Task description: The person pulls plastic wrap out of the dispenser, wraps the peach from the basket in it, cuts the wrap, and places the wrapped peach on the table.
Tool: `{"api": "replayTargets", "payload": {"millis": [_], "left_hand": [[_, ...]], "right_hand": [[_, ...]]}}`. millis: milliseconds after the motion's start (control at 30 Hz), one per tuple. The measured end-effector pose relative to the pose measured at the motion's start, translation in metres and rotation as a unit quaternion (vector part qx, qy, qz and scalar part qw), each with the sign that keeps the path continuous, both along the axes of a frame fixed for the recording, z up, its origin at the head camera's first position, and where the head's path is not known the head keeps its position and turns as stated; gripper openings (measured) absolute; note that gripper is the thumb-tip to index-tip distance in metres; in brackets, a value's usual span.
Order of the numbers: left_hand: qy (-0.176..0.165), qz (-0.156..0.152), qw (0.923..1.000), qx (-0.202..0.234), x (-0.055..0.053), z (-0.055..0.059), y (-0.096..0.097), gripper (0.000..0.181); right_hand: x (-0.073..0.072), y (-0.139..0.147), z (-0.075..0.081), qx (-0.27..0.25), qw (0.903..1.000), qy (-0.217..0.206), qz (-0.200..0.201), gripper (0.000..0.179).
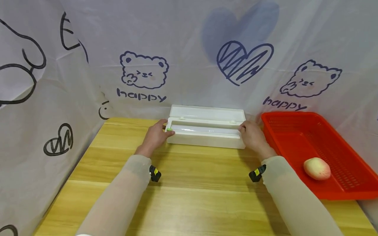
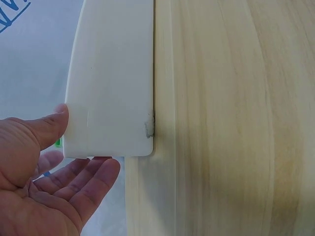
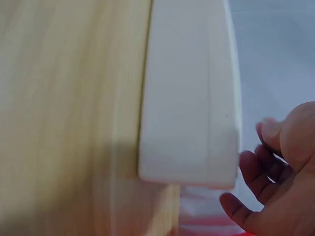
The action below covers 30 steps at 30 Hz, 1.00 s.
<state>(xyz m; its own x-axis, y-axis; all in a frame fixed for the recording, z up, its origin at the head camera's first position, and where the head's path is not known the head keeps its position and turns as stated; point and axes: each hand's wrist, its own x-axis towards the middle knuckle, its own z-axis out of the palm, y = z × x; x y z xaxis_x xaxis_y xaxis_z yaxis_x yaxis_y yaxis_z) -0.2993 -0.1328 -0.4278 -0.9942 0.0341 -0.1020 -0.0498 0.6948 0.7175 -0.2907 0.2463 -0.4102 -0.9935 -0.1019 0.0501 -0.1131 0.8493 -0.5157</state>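
A long white dispenser box (image 1: 206, 140) lies at the back of the wooden table with its lid (image 1: 206, 113) raised. Inside it is a white roll (image 1: 206, 130), and a small green piece (image 1: 169, 129) shows at the left end. My left hand (image 1: 155, 136) grips that end, thumb on the upper front edge and fingers against the end face, as the left wrist view (image 2: 54, 172) shows. At the other end is my right hand (image 1: 254, 137), fingers loosely bent beside the upper corner. The right wrist view shows a gap between lower fingers (image 3: 238, 209) and box; fingertip contact with the roll is unclear.
A red plastic basket (image 1: 290, 142) stands to the right, close to my right forearm, with a peach-like fruit (image 1: 317, 168) in it. White printed cloth (image 1: 189, 65) hangs behind the table and along its left side. Bare wooden tabletop (image 1: 203, 183) extends in front of the box.
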Motion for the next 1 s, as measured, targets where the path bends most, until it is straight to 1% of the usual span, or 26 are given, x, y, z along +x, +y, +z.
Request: {"api": "replayTargets", "payload": {"millis": [67,133,233,300,367,467,600,700,800,900,1000], "left_hand": [[0.0,0.002,1.0,0.003,0.0,0.0,0.0,0.07],[-0.002,0.005,1.0,0.006,-0.001,0.0,0.0,0.07],[-0.005,0.006,0.9999,0.009,0.0,0.001,0.001,0.07],[-0.007,0.005,0.9999,0.011,0.0,0.001,0.001,0.07],[-0.007,0.003,0.9999,0.013,0.001,0.001,0.002,0.07],[-0.007,0.005,0.9999,0.015,0.001,0.0,0.002,0.07],[-0.01,0.006,0.9998,0.015,0.001,-0.002,0.002,0.071],[-0.009,0.003,0.9998,0.015,0.0,-0.002,0.002,0.072],[-0.008,0.001,0.9999,0.012,0.0,0.0,0.001,0.072],[-0.005,-0.003,1.0,0.002,0.001,0.004,0.0,0.072],[0.016,-0.022,0.9993,-0.023,-0.001,0.009,-0.002,0.069]], "right_hand": [[0.001,0.003,0.003,-0.001,0.9999,0.004,0.014,0.027],[0.001,0.006,0.004,-0.001,0.9995,-0.003,0.03,0.03],[0.001,0.011,0.005,0.002,0.9984,-0.028,0.048,0.036],[0.0,0.013,0.005,0.004,0.9979,-0.042,0.049,0.036],[-0.001,0.015,0.004,0.004,0.9981,-0.045,0.042,0.031],[-0.002,0.016,0.001,0.0,0.9994,-0.028,0.02,0.026],[-0.004,0.016,-0.005,0.006,1.0,-0.005,-0.004,0.025],[-0.006,0.015,-0.008,0.009,0.9999,0.007,-0.013,0.023],[-0.007,0.013,-0.009,0.008,0.9996,0.021,-0.018,0.02],[-0.008,0.011,-0.007,0.005,0.9994,0.026,-0.023,0.021],[-0.009,0.009,-0.006,0.003,0.9989,0.031,-0.035,0.025]]}}
